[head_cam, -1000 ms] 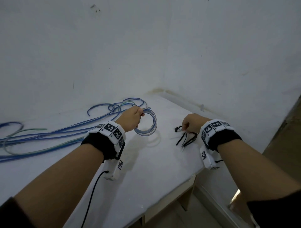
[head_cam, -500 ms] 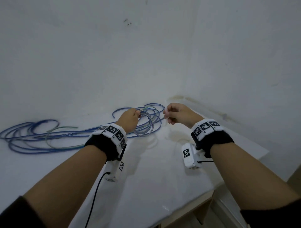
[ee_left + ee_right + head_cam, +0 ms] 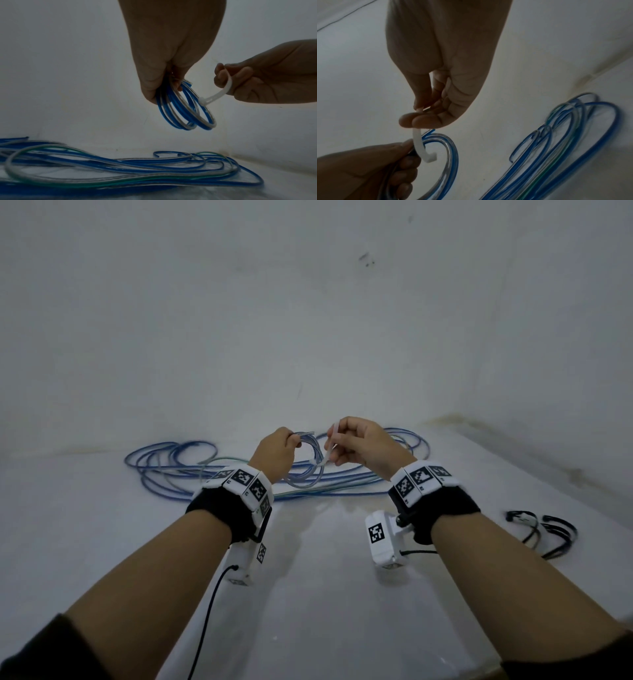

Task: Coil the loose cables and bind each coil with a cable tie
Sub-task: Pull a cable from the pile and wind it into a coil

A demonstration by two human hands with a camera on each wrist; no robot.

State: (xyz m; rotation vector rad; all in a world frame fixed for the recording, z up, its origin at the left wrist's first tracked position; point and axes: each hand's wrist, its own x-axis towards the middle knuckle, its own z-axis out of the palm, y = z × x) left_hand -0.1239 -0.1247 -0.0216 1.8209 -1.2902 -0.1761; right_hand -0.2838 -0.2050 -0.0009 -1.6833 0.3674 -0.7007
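A small coil of blue and clear cable (image 3: 186,108) hangs in the air at the centre of the left wrist view, its loops gathered at the top in the clenched grip of the left hand (image 3: 169,47). A white cable tie (image 3: 217,93) curves in from the right, its head end touching the coil's outer loops; its other end is pinched between thumb and fingertips of the right hand (image 3: 440,75). The tie is not yet closed round the coil. The cable looks light and springy, so the loops would likely spread if the hold loosened; the best place to hold it seems to be where the loops bunch together. The tie looks thin, flexible and somewhat slick, best held near its tail. Below, in the lower part of the view, loose cables (image 3: 120,170) in blue, clear and green sprawl across the white desk (image 3: 308,594). At the right edge of the head view lies a bundle of black cable ties (image 3: 544,532), well apart from both hands.
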